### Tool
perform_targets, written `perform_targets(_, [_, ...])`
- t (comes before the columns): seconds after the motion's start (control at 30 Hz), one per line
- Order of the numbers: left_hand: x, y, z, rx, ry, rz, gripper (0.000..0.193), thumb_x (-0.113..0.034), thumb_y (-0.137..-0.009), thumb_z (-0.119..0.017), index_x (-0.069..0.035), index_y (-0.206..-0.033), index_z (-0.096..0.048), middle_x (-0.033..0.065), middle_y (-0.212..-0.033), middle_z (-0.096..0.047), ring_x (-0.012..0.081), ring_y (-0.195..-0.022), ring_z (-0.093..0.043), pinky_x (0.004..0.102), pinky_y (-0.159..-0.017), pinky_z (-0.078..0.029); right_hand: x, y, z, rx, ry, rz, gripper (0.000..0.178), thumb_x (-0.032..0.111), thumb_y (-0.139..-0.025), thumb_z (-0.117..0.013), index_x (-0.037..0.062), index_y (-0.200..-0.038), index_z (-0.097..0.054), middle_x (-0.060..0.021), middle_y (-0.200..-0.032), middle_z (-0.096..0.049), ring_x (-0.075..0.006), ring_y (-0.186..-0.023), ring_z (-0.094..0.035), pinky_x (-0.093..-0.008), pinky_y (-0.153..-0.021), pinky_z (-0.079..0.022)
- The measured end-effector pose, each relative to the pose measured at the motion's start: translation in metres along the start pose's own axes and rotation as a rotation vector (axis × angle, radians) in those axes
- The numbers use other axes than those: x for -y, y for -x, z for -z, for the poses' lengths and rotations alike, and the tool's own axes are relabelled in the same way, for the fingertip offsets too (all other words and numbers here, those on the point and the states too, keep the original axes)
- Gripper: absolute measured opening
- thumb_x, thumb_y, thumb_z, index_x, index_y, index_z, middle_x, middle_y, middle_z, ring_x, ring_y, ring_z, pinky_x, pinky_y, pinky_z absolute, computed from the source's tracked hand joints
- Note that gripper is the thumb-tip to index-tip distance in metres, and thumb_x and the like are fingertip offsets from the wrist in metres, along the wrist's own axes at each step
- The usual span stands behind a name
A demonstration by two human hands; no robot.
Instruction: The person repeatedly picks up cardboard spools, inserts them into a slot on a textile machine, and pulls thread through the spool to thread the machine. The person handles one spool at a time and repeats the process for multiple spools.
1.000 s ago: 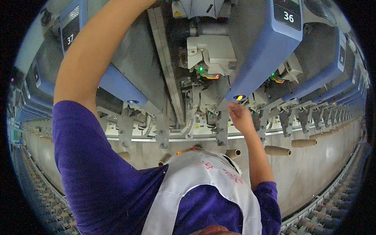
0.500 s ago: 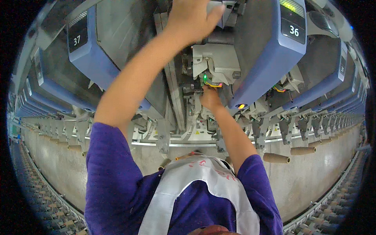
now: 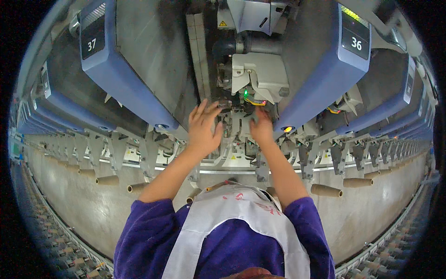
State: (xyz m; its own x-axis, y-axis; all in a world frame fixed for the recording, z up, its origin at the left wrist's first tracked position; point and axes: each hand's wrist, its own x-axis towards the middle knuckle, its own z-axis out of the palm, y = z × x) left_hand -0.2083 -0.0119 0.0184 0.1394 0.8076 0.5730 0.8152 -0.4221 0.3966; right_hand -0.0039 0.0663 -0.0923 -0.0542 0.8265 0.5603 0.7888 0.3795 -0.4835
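My left hand [image 3: 203, 129] hovers by the side wall of the left machine unit [image 3: 134, 83], its fingers spread and nothing visible in them. To its right, my right hand [image 3: 261, 128] is just below a pale grey machine head [image 3: 260, 69] with a green light and a yellow-edged part [image 3: 255, 102]. The right thumb stands apart from the fingers, and no held thing shows; the fingertips are partly lost in the dark mechanism. Between my hands lie small metal machine parts [image 3: 238, 123].
The right machine unit [image 3: 320, 79], blue-edged with a lit yellow button [image 3: 288, 129], flanks my right arm. Brown cone tubes [image 3: 326, 190] stick out along the row on both sides. A metal rail [image 3: 223, 171] runs in front of my apron [image 3: 227, 202].
My left hand has come down from the upper part of the machine to beside the lower mechanism. My right hand has shifted slightly right and down, its thumb now apart from the fingers.
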Motion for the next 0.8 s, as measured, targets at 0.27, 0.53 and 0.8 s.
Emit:
perform_targets(0.27, [0.032, 0.088, -0.014, 0.052, 0.051, 0.321, 0.039, -0.009, -0.077, -0.06, -0.007, -0.115, -0.054, 0.0125, -0.126, -0.057, 0.0372, -0.122, -0.047, 0.0513, -0.101, -0.031, -0.05, 0.045, 0.1, 0.134, -0.007, -0.621, 0.025, 0.032, -0.082, -0.063, 0.0098, -0.092, -0.072, -0.0162, -0.072, -0.067, -0.0332, -0.067, -0.066, -0.0398, -0.061, -0.052])
perform_targets(0.53, [0.012, 0.094, -0.033, 0.136, 0.193, 0.27, 0.038, -0.007, -0.076, -0.06, -0.007, -0.114, -0.054, 0.0157, -0.119, -0.059, 0.0366, -0.11, -0.054, 0.0467, -0.094, -0.039, -0.099, 0.029, 0.095, 0.419, -0.362, -0.477, 0.037, 0.03, -0.094, -0.05, -0.0034, -0.086, -0.064, -0.0119, -0.071, -0.066, -0.0204, -0.061, -0.064, -0.0364, -0.058, -0.05])
perform_targets(0.8, [-0.001, 0.092, -0.036, 0.221, 0.19, 0.299, 0.037, -0.011, -0.077, -0.061, -0.006, -0.113, -0.057, 0.0167, -0.117, -0.061, 0.0357, -0.104, -0.057, 0.0446, -0.093, -0.041, -0.064, 0.012, 0.126, 0.443, 0.502, 0.099, 0.041, 0.032, -0.092, -0.046, 0.0035, -0.068, -0.065, -0.0151, -0.065, -0.064, -0.0295, -0.059, -0.065, -0.0399, -0.057, -0.052])
